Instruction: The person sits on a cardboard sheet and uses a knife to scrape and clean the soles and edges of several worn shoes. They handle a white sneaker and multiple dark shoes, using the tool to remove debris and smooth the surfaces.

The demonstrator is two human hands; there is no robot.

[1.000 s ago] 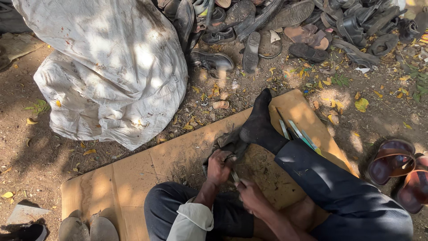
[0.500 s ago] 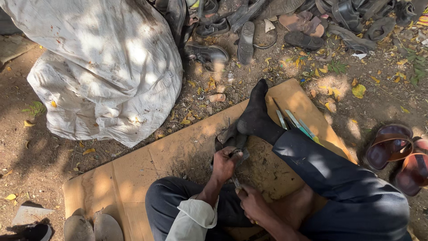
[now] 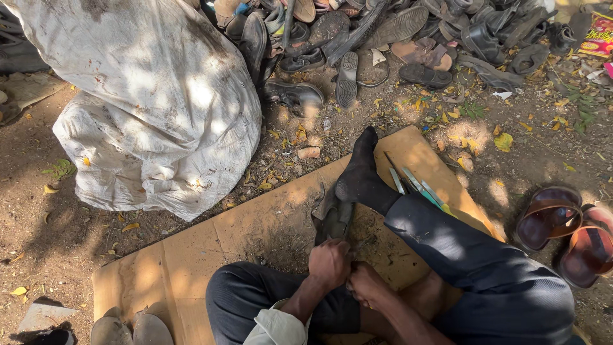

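cardboard sheet on dirt; two hands grasping one dark shoe.

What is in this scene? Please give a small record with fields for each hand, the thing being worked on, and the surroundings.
left hand: grips the near end of the dark shoe
right hand: closed beside the left; what it holds is hidden
shoe: lies on the cardboard sheet, under the socked foot
tools: thin, lying right of the leg
behind: white sack, pile of old shoes
right edge: brown sandals

Dark worn shoe flat on cardboard, near end under hands.
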